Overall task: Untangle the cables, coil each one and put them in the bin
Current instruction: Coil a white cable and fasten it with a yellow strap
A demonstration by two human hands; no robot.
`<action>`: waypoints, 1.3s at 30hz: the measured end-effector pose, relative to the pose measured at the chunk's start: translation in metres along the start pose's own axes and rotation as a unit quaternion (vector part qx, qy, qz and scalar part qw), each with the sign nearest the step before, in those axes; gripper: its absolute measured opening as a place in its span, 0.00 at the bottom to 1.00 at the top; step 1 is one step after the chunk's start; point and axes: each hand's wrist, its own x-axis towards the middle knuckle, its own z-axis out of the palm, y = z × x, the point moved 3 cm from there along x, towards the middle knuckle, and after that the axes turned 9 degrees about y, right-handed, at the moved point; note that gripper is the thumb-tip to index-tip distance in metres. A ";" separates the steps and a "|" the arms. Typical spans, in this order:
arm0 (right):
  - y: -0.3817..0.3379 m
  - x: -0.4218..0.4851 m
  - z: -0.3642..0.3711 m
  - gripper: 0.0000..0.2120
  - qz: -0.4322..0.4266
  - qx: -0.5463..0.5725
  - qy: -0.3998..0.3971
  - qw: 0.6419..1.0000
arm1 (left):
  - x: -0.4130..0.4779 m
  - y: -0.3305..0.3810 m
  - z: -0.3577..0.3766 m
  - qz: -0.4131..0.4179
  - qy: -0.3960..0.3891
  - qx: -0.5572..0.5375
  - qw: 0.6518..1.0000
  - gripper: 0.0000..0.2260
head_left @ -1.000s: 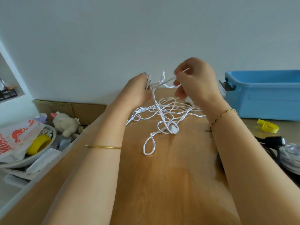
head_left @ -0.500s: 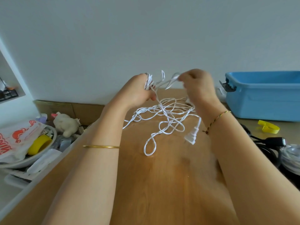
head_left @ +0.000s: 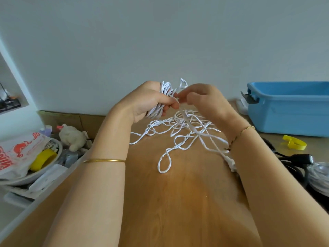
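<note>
A long white cable [head_left: 179,134] lies tangled in loose loops on the wooden table [head_left: 178,202]. My left hand [head_left: 147,102] grips a bundle of coiled turns of it, held above the table. My right hand [head_left: 204,100] pinches a strand of the same cable right beside the left thumb. The cable's white plug [head_left: 231,164] lies by my right forearm. The blue bin [head_left: 292,107] stands open at the far right against the wall.
A black cable with its plug [head_left: 300,159] and a clear round thing [head_left: 320,177] lie at the right edge. A yellow strap [head_left: 293,143] lies before the bin. Left of the table stands a bowl [head_left: 35,173] with a yellow tape roll, a bag and a plush toy [head_left: 71,136].
My right hand dropped from up high to meet the left hand at the bundle. The white plug swung from mid-table out to my right forearm.
</note>
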 end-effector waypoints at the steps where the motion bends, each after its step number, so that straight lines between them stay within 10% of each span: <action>1: -0.001 -0.002 0.004 0.12 0.008 0.031 -0.035 0.999 | 0.000 0.000 0.001 0.004 0.003 -0.005 1.000 0.06; 6: 0.000 -0.010 0.011 0.06 -0.038 -0.079 -0.103 0.991 | 0.004 -0.006 0.002 0.015 0.006 0.026 1.000 0.06; 13: 0.017 0.003 -0.019 0.13 0.100 0.128 0.125 0.979 | 0.012 -0.020 0.001 0.019 0.007 0.266 0.964 0.04; 17: 0.042 0.008 -0.047 0.09 0.123 -0.113 0.217 0.962 | 0.012 -0.022 0.000 -0.005 0.011 0.224 0.975 0.05; 22: 0.036 0.006 -0.022 0.21 0.009 -0.350 0.024 0.936 | 0.001 -0.004 0.012 0.040 -0.033 0.124 0.991 0.04; 24: 0.021 0.004 -0.009 0.17 -0.072 -0.310 -0.021 0.948 | -0.001 -0.004 0.014 0.029 -0.045 0.102 0.993 0.06; 29: 0.005 -0.009 -0.001 0.13 0.050 0.087 -0.100 0.990 | 0.001 -0.005 0.011 0.032 -0.021 0.070 0.997 0.12; 34: 0.003 -0.005 -0.004 0.24 0.165 0.204 -0.072 0.962 | 0.004 -0.010 0.015 0.062 0.005 0.141 0.988 0.14; 39: 0.004 -0.012 0.003 0.09 0.139 0.134 -0.056 0.980 | 0.010 -0.011 0.018 0.116 0.005 0.224 0.968 0.14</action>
